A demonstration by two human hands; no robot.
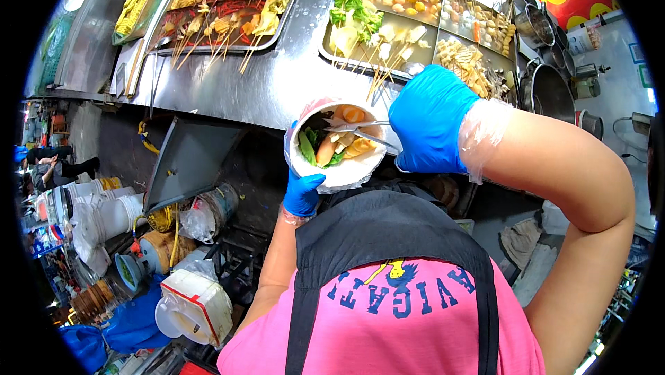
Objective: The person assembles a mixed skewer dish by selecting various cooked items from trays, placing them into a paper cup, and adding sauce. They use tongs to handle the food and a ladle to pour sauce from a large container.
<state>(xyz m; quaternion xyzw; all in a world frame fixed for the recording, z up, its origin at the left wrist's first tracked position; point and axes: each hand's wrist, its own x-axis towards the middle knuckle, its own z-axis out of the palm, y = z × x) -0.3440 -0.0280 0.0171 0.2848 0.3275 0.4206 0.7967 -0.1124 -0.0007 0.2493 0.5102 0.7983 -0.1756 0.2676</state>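
My left hand (303, 193), in a blue glove, grips a round white paper bowl (346, 182) from its left and lower side. A thin plastic liner hangs over the bowl's near rim. Inside lie green leaves (307, 146), a pale orange sausage-like piece (325, 150), round orange slices (352, 114) and yellowish folded pieces. My right hand (431, 122), also blue-gloved, is closed around the handles of metal scissors (372, 124). The scissors' blades reach into the bowl over the food; their tips are partly hidden among the pieces.
Beyond the bowl a steel counter (228, 101) holds two sectioned trays of skewered food in broth, a red one (267, 46) and a pale one (331, 56). Steel pots (549, 94) stand at right. Lower left are an open metal door (190, 160), buckets (121, 214) and a white container (197, 306).
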